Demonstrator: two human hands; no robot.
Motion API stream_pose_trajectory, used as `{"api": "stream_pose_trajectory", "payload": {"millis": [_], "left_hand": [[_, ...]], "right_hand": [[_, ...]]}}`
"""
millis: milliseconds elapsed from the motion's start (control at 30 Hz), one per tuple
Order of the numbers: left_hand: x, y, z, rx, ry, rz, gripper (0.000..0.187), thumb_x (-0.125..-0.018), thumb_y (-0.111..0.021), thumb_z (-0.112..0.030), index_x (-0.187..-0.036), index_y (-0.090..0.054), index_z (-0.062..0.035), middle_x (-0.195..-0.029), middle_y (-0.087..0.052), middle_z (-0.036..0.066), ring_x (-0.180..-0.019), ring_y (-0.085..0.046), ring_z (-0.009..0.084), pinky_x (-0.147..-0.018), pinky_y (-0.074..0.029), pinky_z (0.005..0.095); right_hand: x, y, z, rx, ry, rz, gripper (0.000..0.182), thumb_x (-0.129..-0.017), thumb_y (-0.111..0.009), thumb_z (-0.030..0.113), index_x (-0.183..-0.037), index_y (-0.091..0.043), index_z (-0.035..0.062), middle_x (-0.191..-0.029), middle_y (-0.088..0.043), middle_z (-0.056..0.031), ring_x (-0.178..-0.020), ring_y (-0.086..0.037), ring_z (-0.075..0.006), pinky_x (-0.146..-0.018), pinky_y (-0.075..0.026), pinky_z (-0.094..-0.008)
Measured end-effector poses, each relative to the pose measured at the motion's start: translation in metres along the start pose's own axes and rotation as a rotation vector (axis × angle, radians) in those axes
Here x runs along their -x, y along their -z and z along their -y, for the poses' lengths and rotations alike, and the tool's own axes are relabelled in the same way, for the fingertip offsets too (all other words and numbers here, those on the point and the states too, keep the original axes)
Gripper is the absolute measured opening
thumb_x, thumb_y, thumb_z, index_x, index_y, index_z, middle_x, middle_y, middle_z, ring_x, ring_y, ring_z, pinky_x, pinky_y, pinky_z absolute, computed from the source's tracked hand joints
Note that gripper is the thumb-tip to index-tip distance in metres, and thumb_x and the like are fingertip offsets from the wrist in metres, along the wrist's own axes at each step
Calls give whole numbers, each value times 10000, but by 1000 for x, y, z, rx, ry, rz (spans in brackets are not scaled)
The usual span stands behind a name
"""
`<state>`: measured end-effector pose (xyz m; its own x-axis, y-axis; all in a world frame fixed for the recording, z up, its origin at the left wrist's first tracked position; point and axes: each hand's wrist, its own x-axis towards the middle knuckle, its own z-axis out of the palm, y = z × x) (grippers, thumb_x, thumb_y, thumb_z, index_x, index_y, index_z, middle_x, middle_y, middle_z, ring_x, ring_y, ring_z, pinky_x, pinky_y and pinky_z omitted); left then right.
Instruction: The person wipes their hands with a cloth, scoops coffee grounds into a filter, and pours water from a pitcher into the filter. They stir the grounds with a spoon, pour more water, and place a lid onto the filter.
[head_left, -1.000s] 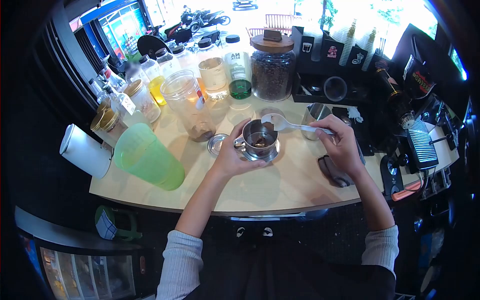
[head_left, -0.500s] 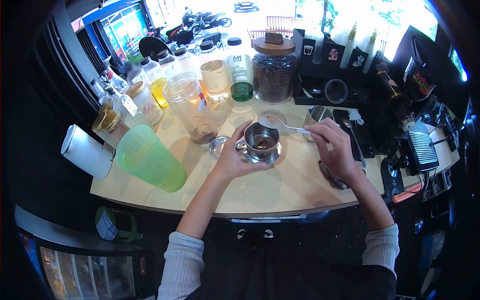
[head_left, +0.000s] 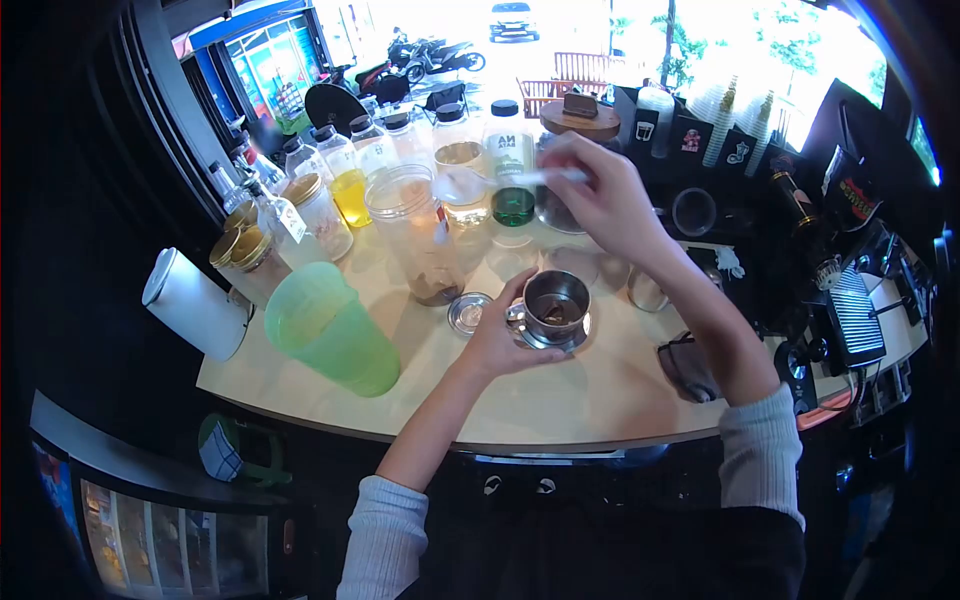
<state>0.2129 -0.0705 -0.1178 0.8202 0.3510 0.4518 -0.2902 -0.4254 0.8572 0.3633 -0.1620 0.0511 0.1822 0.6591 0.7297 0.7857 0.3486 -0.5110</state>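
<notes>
Left hand (head_left: 497, 335): on the counter (head_left: 560, 390), fingers curled around the side of the filter cup (head_left: 555, 303), gripping it.

Filter cup: small metal cup, upright on its metal saucer near the counter's middle; dark grounds show inside.

Right hand (head_left: 605, 200): raised above the counter, behind the cup, fingers pinched on the handle of a white spoon (head_left: 500, 181). The spoon lies roughly level, bowl pointing left, over the mouth of the clear jar (head_left: 418, 235). It is blurred; what the bowl carries cannot be told.

Clear jar: tall, lidless, upright, just left of the cup; dark powder sits at its bottom.

Metal lid (head_left: 468, 312): small round disc, flat on the counter, between jar and cup, just beside the left hand's thumb.

Green cup (head_left: 330, 335): translucent plastic, near the counter's left front edge.

White canister (head_left: 195, 305): at the left end of the counter.

Bottles (head_left: 345, 180): a row of bottles and jars behind the clear jar, one with yellow liquid.

Bean jar (head_left: 572, 120): wooden-lidded, largely hidden behind the right hand.

Dark cloth (head_left: 688, 368): crumpled, on the counter under the right forearm.
</notes>
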Motion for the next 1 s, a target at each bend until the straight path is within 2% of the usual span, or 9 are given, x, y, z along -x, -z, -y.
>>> {"api": "stream_pose_trajectory", "payload": {"millis": [100, 133, 233, 433, 600, 633, 767, 833, 1000], "left_hand": [[1, 1, -9, -31, -2, -4, 1123, -509, -928, -325, -1411, -322, -40, -1280, -539, 133, -1230, -503, 257, -1059, -386, 375], [1, 1, -10, -28, 9, 0, 1116, -515, -926, -325, -1411, -324, -41, -1277, -541, 135, -1230, -503, 263, -1058, -386, 383], [1, 2, -4, -29, -36, 15, 1117, -522, -924, -327, -1414, -318, -39, -1276, -541, 140, -1231, -502, 266, -1059, -386, 385], [-1, -1, 6, -2, -85, -3, 1113, -529, -919, -347, -1414, -320, -34, -1279, -540, 149, -1230, -505, 264, -1063, -377, 381], [-2, -2, 7, 17, -76, 6, 1106, -517, -922, -336, -1406, -330, -44, -1266, -553, 140, -1207, -527, 262, -1052, -393, 382], [-2, -4, 8, 27, -81, 17, 1106, -517, -922, -336, -1406, -330, -44, -1266, -553, 140, -1207, -527, 262, -1052, -393, 382], [-3, -8, 12, 99, -56, 9, 1064, -528, -927, -283, -1375, -333, -33, -1242, -562, 98, -1180, -546, 203, -1015, -433, 360], [-2, -9, 7, 112, -49, -5, 1081, -489, -940, -287, -1374, -362, -59, -1267, -558, 111, -1201, -534, 237, -1030, -422, 376], [-2, -12, -5, 33, -45, 18, 1083, -482, -941, -291, -1363, -355, -56, -1243, -569, 94, -1186, -545, 218, -1013, -436, 367]], "right_hand": [[-56, -32, 5, 89, 156, 73, 156, -822, -577, 66, -958, -622, 2, -890, -666, -179, -846, -659, -306, -744, -521, -391], [-69, -45, 1, 104, 235, 91, 145, -845, -561, 70, -960, -624, 10, -830, -652, -140, -729, -620, -219, -699, -493, -317], [-99, -86, -11, 194, 283, 278, 170, -824, -577, 87, -962, -633, 5, -849, -660, -156, -765, -644, -259, -727, -508, -345], [-100, -116, -5, 233, 199, 496, 200, -815, -635, 154, -952, -634, 8, -861, -657, -164, -818, -640, -295, -748, -504, -379], [-78, -74, -1, 202, 291, 291, 262, -850, -619, 234, -1001, -624, 20, -923, -647, -145, -864, -622, -326, -816, -472, -414], [-70, -61, -4, 227, 344, 214, 273, -843, -626, 235, -1015, -625, 24, -894, -638, -125, -767, -605, -270, -739, -477, -385], [-15, 14, -1, 246, -46, 214, 227, -827, -651, 165, -1000, -629, 20, -803, -580, -48, -608, -436, -100, -564, -387, -266], [20, 44, -15, 199, -83, 110, 207, -817, -660, 109, -996, -627, 10, -797, -571, -40, -614, -428, -88, -560, -380, -260], [127, 102, -88, 493, -330, -52, 204, -842, -631, 127, -981, -608, -20, -846, -605, -122, -750, -580, -228, -691, -464, -334]]}}
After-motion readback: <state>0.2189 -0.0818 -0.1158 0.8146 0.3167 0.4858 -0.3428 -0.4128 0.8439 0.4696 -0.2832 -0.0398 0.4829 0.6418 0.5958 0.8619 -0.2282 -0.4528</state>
